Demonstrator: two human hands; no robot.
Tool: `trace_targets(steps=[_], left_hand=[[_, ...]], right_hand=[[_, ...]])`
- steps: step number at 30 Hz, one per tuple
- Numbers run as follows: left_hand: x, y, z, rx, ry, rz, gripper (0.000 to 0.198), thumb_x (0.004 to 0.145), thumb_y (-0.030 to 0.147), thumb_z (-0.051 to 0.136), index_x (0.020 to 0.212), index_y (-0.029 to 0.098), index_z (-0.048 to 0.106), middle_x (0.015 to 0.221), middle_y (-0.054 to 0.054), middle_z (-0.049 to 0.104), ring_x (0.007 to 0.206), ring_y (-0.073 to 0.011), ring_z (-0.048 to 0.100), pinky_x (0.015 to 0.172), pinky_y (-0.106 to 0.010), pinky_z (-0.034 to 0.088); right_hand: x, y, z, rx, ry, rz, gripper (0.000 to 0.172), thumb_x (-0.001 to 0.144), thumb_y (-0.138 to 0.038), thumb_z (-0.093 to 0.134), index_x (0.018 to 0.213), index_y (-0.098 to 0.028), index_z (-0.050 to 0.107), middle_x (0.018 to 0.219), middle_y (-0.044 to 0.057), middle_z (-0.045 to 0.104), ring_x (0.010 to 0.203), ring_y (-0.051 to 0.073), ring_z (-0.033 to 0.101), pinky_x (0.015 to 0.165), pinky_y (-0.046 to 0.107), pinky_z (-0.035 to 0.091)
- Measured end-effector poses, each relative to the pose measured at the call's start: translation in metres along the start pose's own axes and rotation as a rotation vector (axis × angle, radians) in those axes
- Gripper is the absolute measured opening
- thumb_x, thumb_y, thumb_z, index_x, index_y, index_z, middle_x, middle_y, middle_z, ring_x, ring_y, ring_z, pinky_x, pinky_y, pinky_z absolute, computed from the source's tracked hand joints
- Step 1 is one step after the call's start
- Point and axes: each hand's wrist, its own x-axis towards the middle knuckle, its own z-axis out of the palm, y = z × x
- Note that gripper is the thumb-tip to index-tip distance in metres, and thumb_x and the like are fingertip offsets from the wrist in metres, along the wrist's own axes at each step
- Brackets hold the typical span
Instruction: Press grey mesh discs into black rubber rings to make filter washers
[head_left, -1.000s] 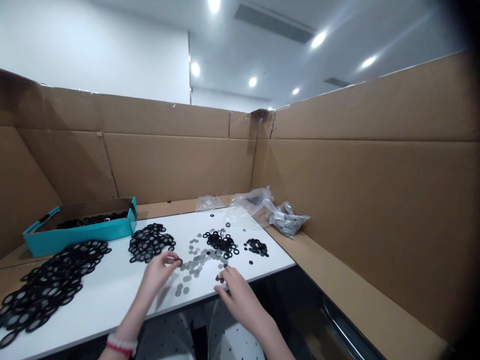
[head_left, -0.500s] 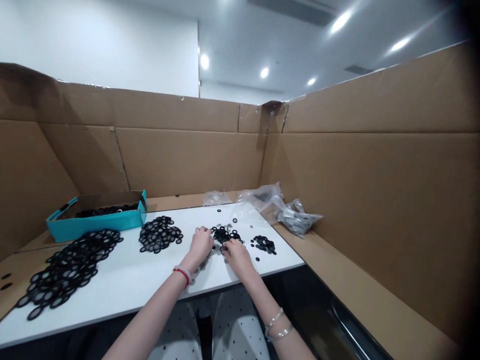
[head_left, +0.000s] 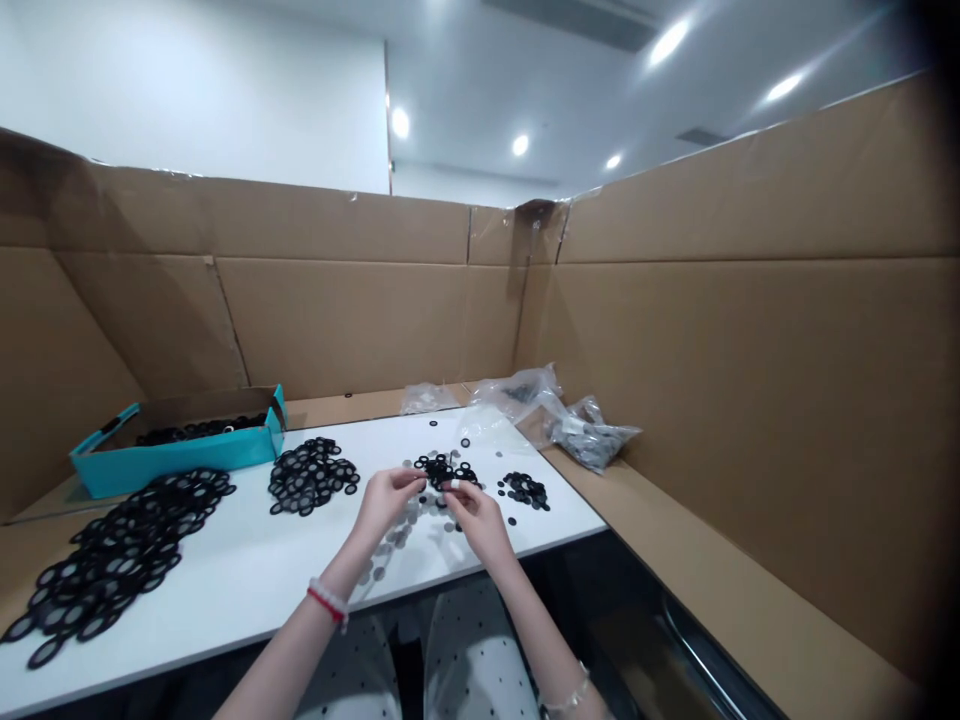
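Black rings (head_left: pixel 442 470) sit heaped just beyond the fingertips of the left hand (head_left: pixel 386 503) and right hand (head_left: pixel 476 520), whose fingers curl inward, nearly meeting above a white table (head_left: pixel 225 625); whether they pinch anything is too small to tell. Grey discs (head_left: pixel 397 530) lie scattered below the fingers. Right of the fingers sits a small heap (head_left: pixel 523 490); left, 2 larger heaps (head_left: pixel 310 476) spread. Farther off, past the fingers, stand a teal box (head_left: pixel 172 462), clear plastic bags (head_left: pixel 510 395) and cardboard walls (head_left: pixel 360 320).

white table (head_left: pixel 247 560) strewn with black rubber rings (head_left: pixel 309 477).
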Motion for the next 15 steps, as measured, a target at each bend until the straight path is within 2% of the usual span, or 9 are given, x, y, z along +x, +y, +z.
trace_targets(steps=[2, 4, 8, 12, 15], left_hand=[[-0.02, 0.012, -0.004, -0.087, -0.002, 0.001, 0.035, 0.079, 0.036, 0.055, 0.098, 0.011, 0.071, 0.102, -0.012, 0.073, 0.094, -0.0244, 0.066, 0.079, -0.03, 0.05], [-0.039, 0.025, -0.007, -0.193, 0.003, -0.017, 0.036, 0.078, 0.037, 0.056, 0.101, 0.013, 0.071, 0.105, -0.011, 0.072, 0.098, -0.0252, 0.066, 0.084, -0.032, 0.05], [-0.066, 0.051, -0.012, -0.53, -0.002, -0.146, 0.036, 0.071, 0.037, 0.067, 0.098, 0.015, 0.073, 0.107, -0.011, 0.071, 0.103, -0.0278, 0.063, 0.09, -0.036, 0.048], [-0.08, 0.067, -0.018, -0.607, 0.006, -0.182, 0.045, 0.064, 0.034, 0.074, 0.106, 0.018, 0.07, 0.099, -0.009, 0.074, 0.095, -0.0253, 0.065, 0.083, -0.034, 0.049], [-0.085, 0.072, -0.021, -0.611, 0.021, -0.177, 0.033, 0.063, 0.033, 0.074, 0.092, 0.018, 0.072, 0.089, -0.008, 0.074, 0.087, -0.0238, 0.066, 0.077, -0.031, 0.049]], right_hand=[[-0.009, -0.014, 0.004, 0.079, 0.002, 0.012, 0.027, 0.085, -0.035, 0.053, 0.097, -0.014, 0.063, 0.085, 0.009, 0.069, 0.077, 0.021, 0.065, 0.065, 0.029, 0.051], [-0.018, -0.029, 0.008, 0.194, 0.01, 0.029, 0.027, 0.083, -0.038, 0.057, 0.095, -0.014, 0.063, 0.084, 0.008, 0.069, 0.08, 0.021, 0.065, 0.07, 0.03, 0.051], [-0.033, -0.055, 0.011, 0.337, -0.014, 0.058, 0.027, 0.079, -0.041, 0.063, 0.087, -0.015, 0.063, 0.081, 0.007, 0.068, 0.081, 0.021, 0.064, 0.074, 0.03, 0.05], [-0.041, -0.071, 0.006, 0.406, -0.014, 0.125, 0.03, 0.078, -0.043, 0.064, 0.091, -0.016, 0.063, 0.083, 0.007, 0.068, 0.08, 0.021, 0.063, 0.075, 0.03, 0.049], [-0.045, -0.076, 0.0, 0.406, -0.069, 0.13, 0.029, 0.08, -0.044, 0.061, 0.089, -0.016, 0.062, 0.079, 0.005, 0.065, 0.076, 0.019, 0.06, 0.071, 0.029, 0.048]])
